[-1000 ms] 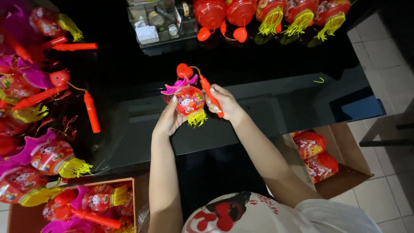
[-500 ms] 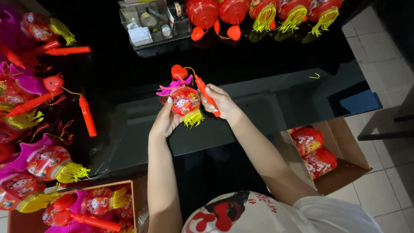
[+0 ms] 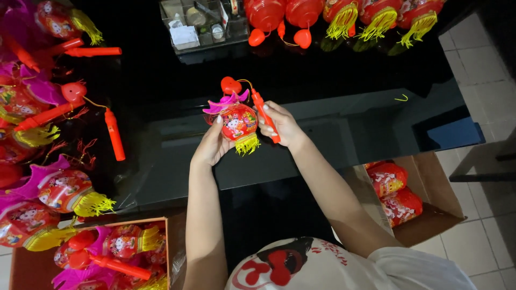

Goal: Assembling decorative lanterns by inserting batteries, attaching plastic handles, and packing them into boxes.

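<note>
- Left hand (image 3: 210, 146) cups the red toy lantern (image 3: 239, 122); right hand (image 3: 281, 126) pinches its orange handle stick (image 3: 265, 115).
- Assembly seems underway above the black surface (image 3: 333, 123); next probably steadying both parts.

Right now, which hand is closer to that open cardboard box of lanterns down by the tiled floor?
Right. The right hand is up left of the cardboard box; the left hand is farther left, beyond the small lantern.

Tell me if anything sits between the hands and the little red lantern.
Nothing does. The left hand cups the lantern on its left side, and the right hand touches its right side while gripping the orange stick. Both are in direct contact, above the black table.
</note>
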